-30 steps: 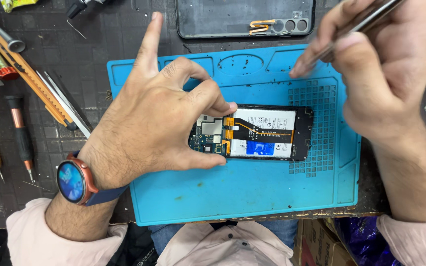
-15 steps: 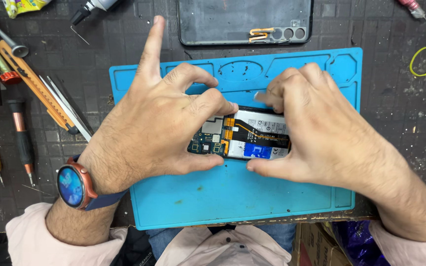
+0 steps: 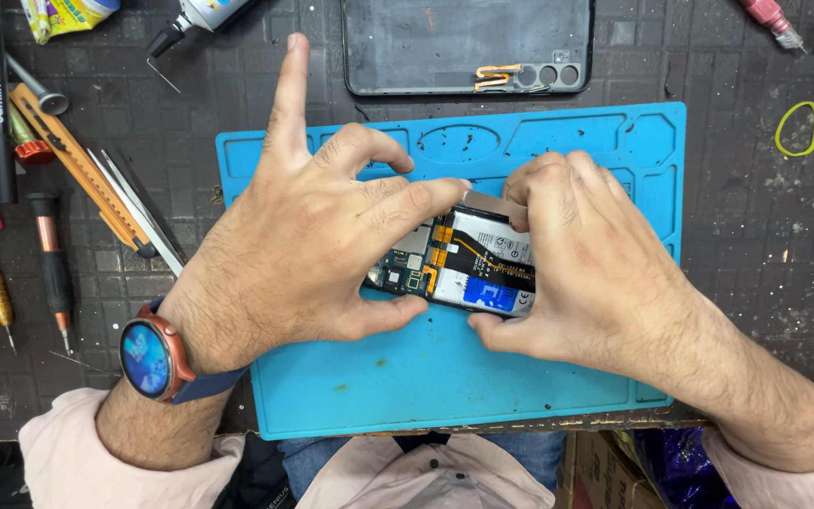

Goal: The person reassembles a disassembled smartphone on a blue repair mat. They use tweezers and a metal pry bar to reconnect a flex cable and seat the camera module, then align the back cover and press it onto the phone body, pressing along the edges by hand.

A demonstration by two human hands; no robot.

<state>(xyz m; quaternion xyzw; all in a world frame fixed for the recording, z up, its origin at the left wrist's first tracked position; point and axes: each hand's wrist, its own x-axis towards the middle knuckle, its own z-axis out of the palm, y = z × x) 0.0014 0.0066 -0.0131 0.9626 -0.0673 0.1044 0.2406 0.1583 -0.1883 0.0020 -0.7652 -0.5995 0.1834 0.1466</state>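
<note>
Dark gridded workbench (image 3: 746,283) lying under everything, blue repair mat (image 3: 445,377) sitting at its middle, opened phone (image 3: 468,264) resting on the mat, left hand (image 3: 313,245) gripping its left end, right hand (image 3: 586,264) clasping its right end, back cover (image 3: 468,42) lying beyond the mat, screwdrivers (image 3: 49,264) lining the left edge, yellow rubber band (image 3: 796,128) lying at right.

Blue mat (image 3: 445,386): matt rubbery, speckled with dirt. Desk (image 3: 765,264): dark, rough, grimy grid. Opened phone (image 3: 468,264): glossy battery label, bare circuit board. Back cover (image 3: 454,42): smooth grey plastic. Watch (image 3: 148,358): glossy glass, coppery metal rim.
</note>
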